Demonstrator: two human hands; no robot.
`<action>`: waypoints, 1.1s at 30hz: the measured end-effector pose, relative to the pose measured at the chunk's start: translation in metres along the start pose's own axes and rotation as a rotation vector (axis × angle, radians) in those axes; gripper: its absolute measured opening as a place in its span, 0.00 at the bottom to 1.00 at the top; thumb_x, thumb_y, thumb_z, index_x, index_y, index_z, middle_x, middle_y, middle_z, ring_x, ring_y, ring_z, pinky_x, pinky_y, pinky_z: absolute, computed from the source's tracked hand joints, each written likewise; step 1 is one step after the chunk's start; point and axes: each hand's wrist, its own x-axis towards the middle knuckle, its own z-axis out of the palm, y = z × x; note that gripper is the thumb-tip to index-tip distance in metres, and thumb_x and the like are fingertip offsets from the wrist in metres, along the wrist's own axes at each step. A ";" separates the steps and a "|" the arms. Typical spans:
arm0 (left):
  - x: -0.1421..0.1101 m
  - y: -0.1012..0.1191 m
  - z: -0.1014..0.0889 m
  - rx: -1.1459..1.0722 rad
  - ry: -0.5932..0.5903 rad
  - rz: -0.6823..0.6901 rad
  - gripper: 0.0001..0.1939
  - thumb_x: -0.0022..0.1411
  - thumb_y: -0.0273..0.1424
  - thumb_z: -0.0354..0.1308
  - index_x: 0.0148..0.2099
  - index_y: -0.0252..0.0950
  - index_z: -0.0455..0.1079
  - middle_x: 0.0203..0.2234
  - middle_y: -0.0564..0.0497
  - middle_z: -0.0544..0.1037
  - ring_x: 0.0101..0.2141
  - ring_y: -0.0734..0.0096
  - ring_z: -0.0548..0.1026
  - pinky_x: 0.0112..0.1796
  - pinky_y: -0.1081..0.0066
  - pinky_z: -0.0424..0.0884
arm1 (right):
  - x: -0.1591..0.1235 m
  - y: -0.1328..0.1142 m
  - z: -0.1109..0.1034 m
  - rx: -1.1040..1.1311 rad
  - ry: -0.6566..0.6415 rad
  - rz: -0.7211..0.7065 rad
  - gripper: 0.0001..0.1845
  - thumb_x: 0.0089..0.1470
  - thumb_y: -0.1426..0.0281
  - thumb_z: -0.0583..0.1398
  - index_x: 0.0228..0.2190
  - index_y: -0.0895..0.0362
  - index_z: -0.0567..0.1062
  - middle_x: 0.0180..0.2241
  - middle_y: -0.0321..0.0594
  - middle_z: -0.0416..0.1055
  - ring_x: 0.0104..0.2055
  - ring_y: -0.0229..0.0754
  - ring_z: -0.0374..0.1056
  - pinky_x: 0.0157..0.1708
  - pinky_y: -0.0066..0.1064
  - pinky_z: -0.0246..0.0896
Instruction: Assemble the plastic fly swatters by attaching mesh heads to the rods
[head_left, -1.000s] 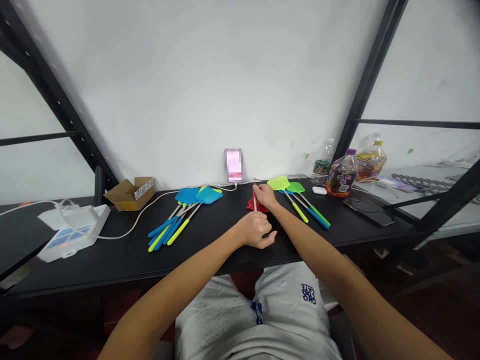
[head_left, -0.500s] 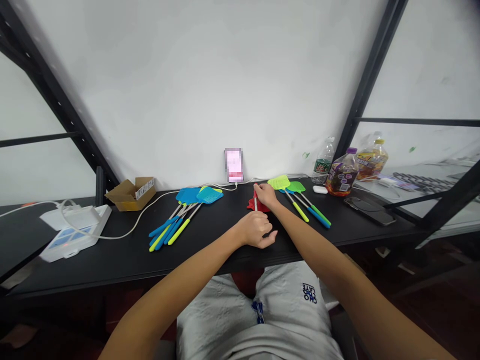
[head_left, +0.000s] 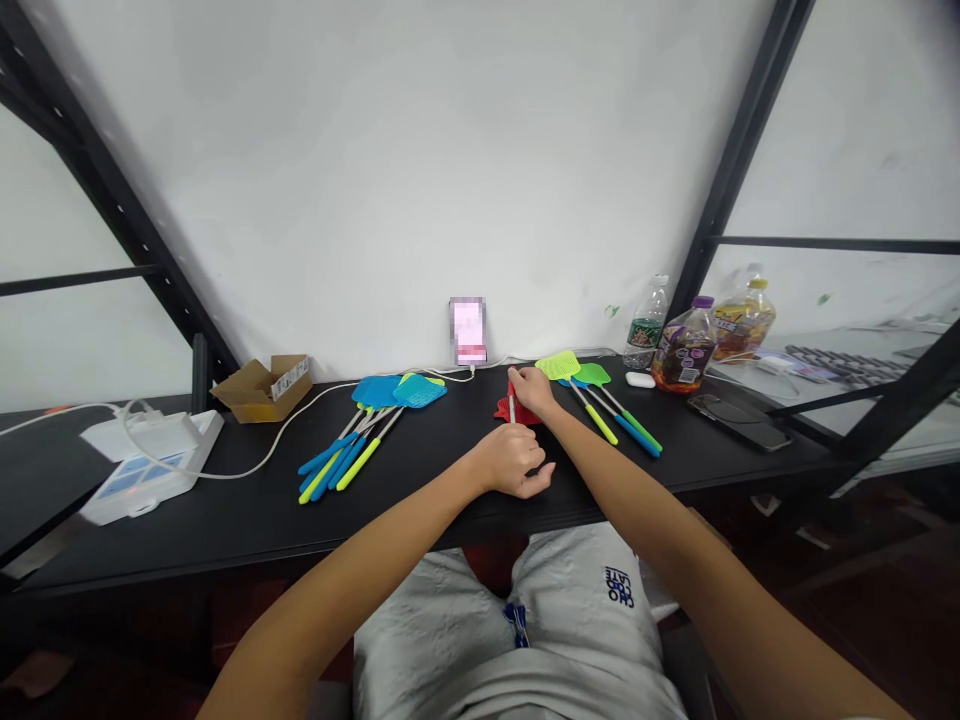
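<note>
A red fly swatter [head_left: 516,411] lies in front of me on the black table, its mesh head partly covered by my right hand. My right hand [head_left: 532,390] is closed on the swatter near its head, where a bit of red shows past the fingertips. Nearer to me, my left hand [head_left: 514,460] is curled round the lower end of the swatter, thumb pointing right. Between the two hands a short stretch of pale metal shaft [head_left: 512,408] is visible. The swatter's handle is hidden by my left hand.
Several blue and yellow fly swatters [head_left: 369,420] lie to the left; yellow, blue and green ones [head_left: 600,400] lie to the right. A phone [head_left: 469,332] leans against the wall. Also there: an open carton [head_left: 262,392], a power strip [head_left: 154,470], bottles [head_left: 684,345] and a dark phone [head_left: 739,420].
</note>
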 end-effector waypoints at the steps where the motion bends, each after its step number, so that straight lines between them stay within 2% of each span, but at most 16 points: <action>1: 0.000 0.000 0.000 0.000 0.001 0.001 0.19 0.61 0.32 0.53 0.18 0.37 0.61 0.12 0.52 0.64 0.17 0.73 0.63 0.23 0.68 0.61 | 0.000 -0.001 0.000 0.001 0.002 0.000 0.24 0.57 0.60 0.53 0.13 0.55 0.58 0.14 0.32 0.55 0.20 0.35 0.50 0.23 0.30 0.41; 33: 0.001 0.003 0.000 0.009 0.005 0.020 0.19 0.61 0.32 0.53 0.18 0.37 0.61 0.12 0.52 0.65 0.18 0.73 0.65 0.23 0.69 0.62 | -0.002 -0.005 -0.006 -0.007 0.035 -0.010 0.25 0.59 0.62 0.52 0.13 0.54 0.57 0.13 0.32 0.53 0.20 0.36 0.50 0.23 0.30 0.42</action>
